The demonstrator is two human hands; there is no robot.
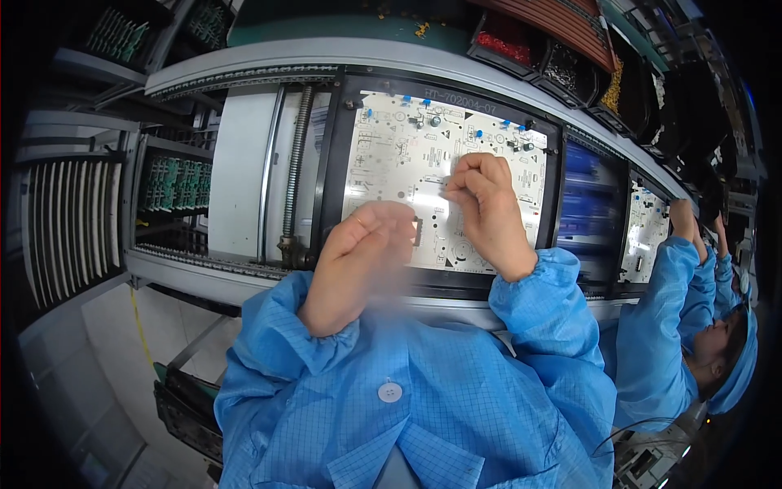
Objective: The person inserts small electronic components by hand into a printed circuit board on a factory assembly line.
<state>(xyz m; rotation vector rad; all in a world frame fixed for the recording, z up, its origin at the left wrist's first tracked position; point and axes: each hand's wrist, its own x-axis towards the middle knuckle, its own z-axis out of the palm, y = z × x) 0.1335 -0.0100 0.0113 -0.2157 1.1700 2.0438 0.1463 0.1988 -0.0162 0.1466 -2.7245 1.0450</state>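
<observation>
A white circuit board [391, 163] lies in a black carrier frame [329, 171] in front of me. Small blue and dark components stand along its far side. Above the near left of the board is my left hand [358, 253], its fingers curled in together and slightly blurred; what they hold, if anything, is hidden. My right hand [493, 212] hovers over the middle right of the board with thumb and forefinger pinched. Anything between those fingertips is too small to name.
Bins of red parts [503, 47], dark parts [562, 67] and yellow parts [612, 88] line the far right. Blue rollers [582, 196] separate my carrier from another board [645, 228], where a co-worker in a blue sleeve [664, 301] reaches. Racked green boards [175, 181] stand left.
</observation>
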